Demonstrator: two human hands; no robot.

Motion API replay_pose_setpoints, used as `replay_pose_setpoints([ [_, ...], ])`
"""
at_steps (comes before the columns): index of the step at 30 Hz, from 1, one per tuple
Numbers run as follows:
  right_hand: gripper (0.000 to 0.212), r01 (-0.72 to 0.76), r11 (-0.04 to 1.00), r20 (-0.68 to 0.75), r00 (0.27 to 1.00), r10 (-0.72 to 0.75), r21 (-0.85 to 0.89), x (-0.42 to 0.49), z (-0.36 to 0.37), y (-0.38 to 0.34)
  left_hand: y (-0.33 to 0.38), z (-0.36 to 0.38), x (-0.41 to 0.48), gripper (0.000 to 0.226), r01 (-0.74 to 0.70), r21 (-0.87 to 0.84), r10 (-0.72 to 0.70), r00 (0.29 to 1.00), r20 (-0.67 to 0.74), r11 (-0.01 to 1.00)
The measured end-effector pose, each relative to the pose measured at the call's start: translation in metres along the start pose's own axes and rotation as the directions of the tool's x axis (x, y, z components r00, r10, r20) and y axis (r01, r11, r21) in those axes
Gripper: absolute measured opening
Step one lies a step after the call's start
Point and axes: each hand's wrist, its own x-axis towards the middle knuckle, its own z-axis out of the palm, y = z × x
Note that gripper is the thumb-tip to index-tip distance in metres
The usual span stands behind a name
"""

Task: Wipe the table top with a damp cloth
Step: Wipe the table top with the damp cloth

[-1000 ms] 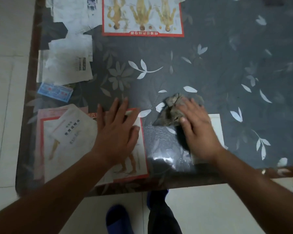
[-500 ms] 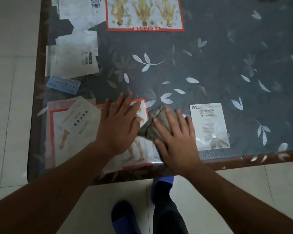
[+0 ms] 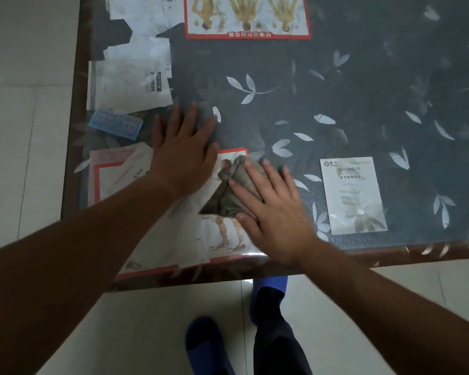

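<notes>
A: Standing right at the near edge of the table [image 3: 390, 254], blue slippers [image 3: 205, 345] on the tile. Why so close?

B: Prob so body weight goes down thru the arms. Both forearms come in low from the bottom corners, angling inward and meeting near the front-left part of the top.

A: Right hand [image 3: 274, 212]?

B: Flat, palm down, fingers spread and pointing away and a bit left. It isn't clenched round anything; it presses the cloth [image 3: 228, 193] onto the surface w/ fingers and palm. Cloth is greyish, bunched, sticking out on the hand's left side, lying over the red-bordered sheet [image 3: 173, 244] (that sheet looks to be under the clear cover, not loose, so the cloth slides over it).

A: Why flat and not a fist?

B: My guess: spreads pressure, keeps more damp cloth in contact per stroke.

A: Left hand [image 3: 183, 155]?

B: Also open, palm down, fingers splayed, holding nothing. Just beside the cloth, slightly further in. Reads as a brace, steadying the lean, though I can't tell how much weight is on it.

A: Beyond that?

B: Blue slip [image 3: 115, 125] and white papers [image 3: 130, 82] to the left, a booklet [image 3: 354, 196] to the right, another red-bordered chart [image 3: 247, 16] at the far edge. All appear sealed under the cover. Dark leaf-pattern area to the right and far side prob not reached yet; I'd judge the job as early to mid.
</notes>
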Motion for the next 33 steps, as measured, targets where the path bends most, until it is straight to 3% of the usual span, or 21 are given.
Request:
replay_pose_setpoints([
  [3,0.056,0.019,0.999,0.014,1.000,-0.018,-0.041,0.031,-0.010,0.040,-0.002,0.004,0.004,0.061,0.000,0.019,-0.001,1.000,0.013,1.000],
  [5,0.056,-0.164,0.985,-0.035,0.986,0.162,-0.046,0.069,-0.019,0.077,-0.003,0.006,0.004,0.062,0.006,0.019,-0.006,1.000,0.001,1.000],
  [8,0.057,-0.467,0.884,-0.034,0.883,0.468,0.028,0.122,-0.027,0.112,-0.004,0.006,0.005,0.059,0.025,-0.013,-0.026,1.000,-0.012,1.000],
  [10,0.058,-0.507,0.861,-0.025,0.861,0.508,0.043,0.135,-0.026,0.098,-0.003,0.005,0.006,0.054,0.033,-0.035,-0.034,0.999,-0.023,0.999],
  [13,0.058,-0.202,0.979,-0.029,0.979,0.202,0.005,0.106,-0.016,0.051,-0.001,-0.001,0.009,0.050,0.034,-0.024,-0.035,0.997,-0.065,0.999],
  [16,0.056,0.064,0.998,0.060,0.996,-0.064,-0.002,0.085,-0.019,0.059,-0.001,-0.007,0.024,0.047,0.050,-0.016,-0.051,0.993,-0.105,0.999],
  [18,0.058,0.006,1.000,0.068,0.998,-0.005,-0.017,0.109,-0.025,0.096,-0.001,-0.007,0.037,0.049,0.064,-0.042,-0.067,0.995,-0.072,0.997],
  [21,0.062,-0.319,0.948,0.012,0.948,0.319,0.012,0.174,-0.035,0.154,-0.003,-0.003,0.055,0.058,0.132,-0.037,-0.133,0.991,-0.025,0.991],
  [23,0.063,-0.423,0.905,-0.001,0.906,0.423,0.037,0.210,-0.037,0.160,-0.003,-0.005,0.061,0.063,0.160,-0.032,-0.160,0.987,-0.007,0.987],
  [25,0.060,-0.327,0.944,-0.003,0.945,0.328,0.035,0.220,-0.033,0.139,-0.001,-0.009,0.062,0.067,0.177,-0.023,-0.177,0.984,0.018,0.984],
  [27,0.058,-0.054,0.999,0.012,0.998,0.054,0.007,0.203,-0.025,0.114,-0.001,-0.014,0.061,0.070,0.185,0.011,-0.186,0.982,0.041,0.983],
  [29,0.056,0.161,0.987,0.070,0.985,-0.160,-0.006,0.182,-0.024,0.111,-0.002,-0.019,0.063,0.072,0.187,0.026,-0.188,0.981,0.041,0.982],
  [31,0.057,0.200,0.980,0.118,0.973,-0.198,0.002,0.192,-0.032,0.133,-0.004,-0.025,0.066,0.074,0.194,-0.002,-0.194,0.981,0.021,0.981],
  [33,0.058,0.055,0.998,0.091,0.994,-0.054,-0.015,0.228,-0.038,0.160,-0.008,-0.028,0.072,0.075,0.185,-0.013,-0.185,0.983,0.012,0.983],
])
